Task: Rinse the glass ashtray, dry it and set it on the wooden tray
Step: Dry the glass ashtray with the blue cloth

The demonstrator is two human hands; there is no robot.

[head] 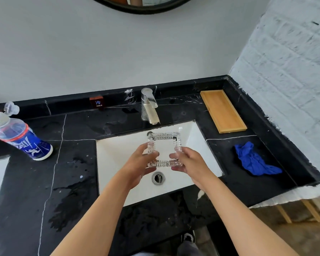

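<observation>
Glass ashtray (164,150) in both hands; tag (96,103) reads "COLD".

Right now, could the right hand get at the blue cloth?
Probably not yet: the right hand and left hand hold the ashtray. The cloth lies unobstructed on the counter nearby.

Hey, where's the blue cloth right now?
The blue cloth lies crumpled on the black counter, right of the sink and just in front of the wooden tray.

Grey wall (81,52), black marble counter (72,182), white brick (288,61)
</observation>
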